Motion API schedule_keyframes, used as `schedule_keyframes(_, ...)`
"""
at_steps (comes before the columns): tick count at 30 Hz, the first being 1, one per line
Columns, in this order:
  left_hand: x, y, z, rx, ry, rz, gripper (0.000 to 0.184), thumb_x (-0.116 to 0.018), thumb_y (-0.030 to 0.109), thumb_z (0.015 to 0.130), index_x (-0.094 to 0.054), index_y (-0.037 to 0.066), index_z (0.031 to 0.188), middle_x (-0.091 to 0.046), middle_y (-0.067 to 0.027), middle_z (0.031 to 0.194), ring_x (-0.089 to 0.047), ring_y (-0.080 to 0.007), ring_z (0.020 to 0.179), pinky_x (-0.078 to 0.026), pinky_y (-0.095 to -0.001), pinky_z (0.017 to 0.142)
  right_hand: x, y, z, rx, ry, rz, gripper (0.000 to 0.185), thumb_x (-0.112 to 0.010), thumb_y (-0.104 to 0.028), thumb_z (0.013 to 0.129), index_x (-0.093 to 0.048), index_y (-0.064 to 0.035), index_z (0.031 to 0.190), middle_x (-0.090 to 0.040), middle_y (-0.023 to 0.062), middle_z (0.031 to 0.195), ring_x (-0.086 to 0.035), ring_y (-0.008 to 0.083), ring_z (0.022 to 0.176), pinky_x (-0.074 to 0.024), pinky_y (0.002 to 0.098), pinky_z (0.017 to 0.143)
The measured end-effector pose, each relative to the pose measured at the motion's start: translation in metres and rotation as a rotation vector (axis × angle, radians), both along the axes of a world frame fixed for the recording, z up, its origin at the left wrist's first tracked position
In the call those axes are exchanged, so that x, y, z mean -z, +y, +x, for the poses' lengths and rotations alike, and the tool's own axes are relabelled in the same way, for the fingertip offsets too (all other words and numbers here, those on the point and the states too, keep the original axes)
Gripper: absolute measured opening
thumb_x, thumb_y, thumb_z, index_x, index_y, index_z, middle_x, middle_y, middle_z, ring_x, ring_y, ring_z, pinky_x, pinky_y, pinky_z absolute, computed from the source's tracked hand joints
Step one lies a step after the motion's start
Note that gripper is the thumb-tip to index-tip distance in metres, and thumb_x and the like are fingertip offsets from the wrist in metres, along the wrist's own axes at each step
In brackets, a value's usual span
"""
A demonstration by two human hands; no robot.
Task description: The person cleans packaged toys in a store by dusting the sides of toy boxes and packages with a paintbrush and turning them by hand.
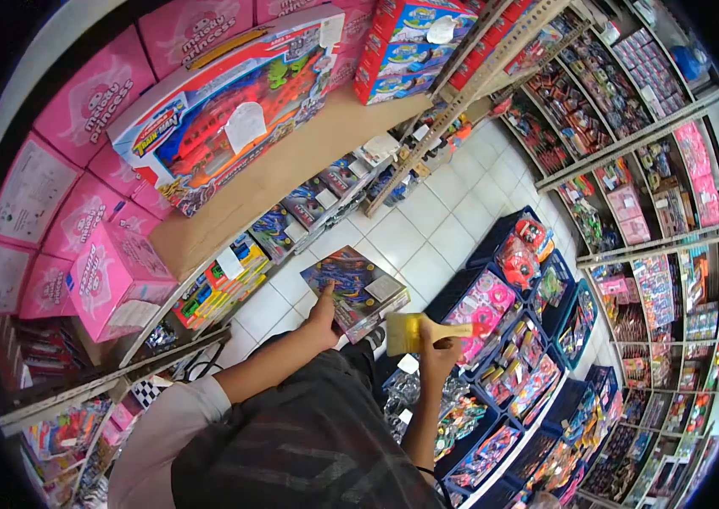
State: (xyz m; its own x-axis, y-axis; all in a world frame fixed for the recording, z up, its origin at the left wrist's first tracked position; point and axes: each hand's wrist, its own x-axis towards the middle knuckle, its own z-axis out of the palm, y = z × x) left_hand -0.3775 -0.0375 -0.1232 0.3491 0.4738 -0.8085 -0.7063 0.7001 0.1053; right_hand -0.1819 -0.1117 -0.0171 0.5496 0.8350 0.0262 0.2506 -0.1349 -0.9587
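Note:
My left hand grips a dark toy box by its near left side, thumb lying on the printed face. Blue and orange artwork and a pale sticker show on that box, which is tilted above the tiled floor. In my right hand is a flat paintbrush, its broad yellowish end pointing left toward the box. The fingers are wrapped around the brush's middle, and its handle sticks out to the right. A small gap separates brush and box.
To the left, a shelf carries a large toy gun box and pink cartons. More toy boxes sit on the level below. Blue crates of packaged toys stand at right, before long stocked racks. White tiles cover the aisle.

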Motion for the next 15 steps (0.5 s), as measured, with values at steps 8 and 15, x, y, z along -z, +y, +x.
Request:
schedule_keyframes(8, -0.013, -0.003, -0.007, 0.073, -0.071, -0.041, 0.057, -0.052, 0.058, 0.092, -0.055, 0.011, 0.125, -0.065, -0.0099, 0.119, -0.066, -0.0289, 0.103, -0.054, -0.0477, 0.088, 0.007, -0.004, -0.003, 0.194, 0.039, 0.001, 0.03, -0.073, -0.028, 0.088, -0.067, 0.0013, 0.086, -0.065, 0.0013, 0.077, -0.056, 0.0059, 0.064, -0.044, 0.022, 0.058)
schedule_keyframes(15, -0.025, 0.003, 0.003, 0.131, -0.061, -0.01, 0.061, -0.044, 0.063, 0.093, -0.054, 0.012, 0.127, -0.063, -0.0115, 0.122, -0.064, -0.0318, 0.106, -0.051, -0.0562, 0.086, -0.003, -0.01, 0.007, 0.163, 0.059, 0.035, 0.029, -0.074, -0.025, 0.087, -0.064, 0.0013, 0.094, -0.065, 0.0038, 0.085, -0.059, 0.0076, 0.071, -0.0469, 0.0239, 0.062)
